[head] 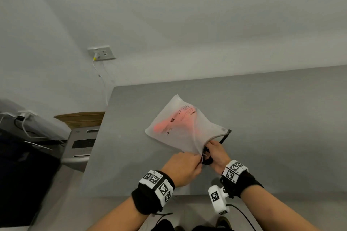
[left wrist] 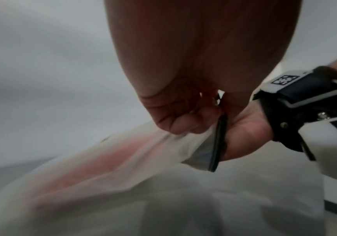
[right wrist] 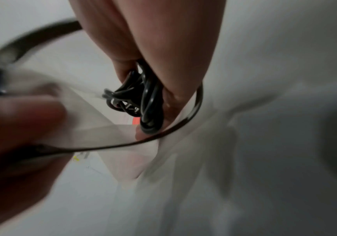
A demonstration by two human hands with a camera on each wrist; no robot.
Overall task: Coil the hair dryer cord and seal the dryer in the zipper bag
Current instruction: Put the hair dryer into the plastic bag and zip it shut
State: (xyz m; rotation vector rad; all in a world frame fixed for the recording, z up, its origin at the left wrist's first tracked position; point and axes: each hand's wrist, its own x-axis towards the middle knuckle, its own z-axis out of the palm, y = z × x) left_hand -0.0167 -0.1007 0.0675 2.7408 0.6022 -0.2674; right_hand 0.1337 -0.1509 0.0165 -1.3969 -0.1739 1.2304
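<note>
On the grey table [head: 262, 118] by the pale wall, our frosted translucent zipper bag [head: 180, 127] lies with its mouth toward us, the coral-pink dryer [head: 169, 124] inside. Our left hand [head: 183, 168] pinches the near lip; our right hand [head: 217, 155], nearer the opening, clamps the coiled black cord [right wrist: 143, 102] at the mouth, the dark zipper strip [right wrist: 163, 135] crossing its path.
</note>
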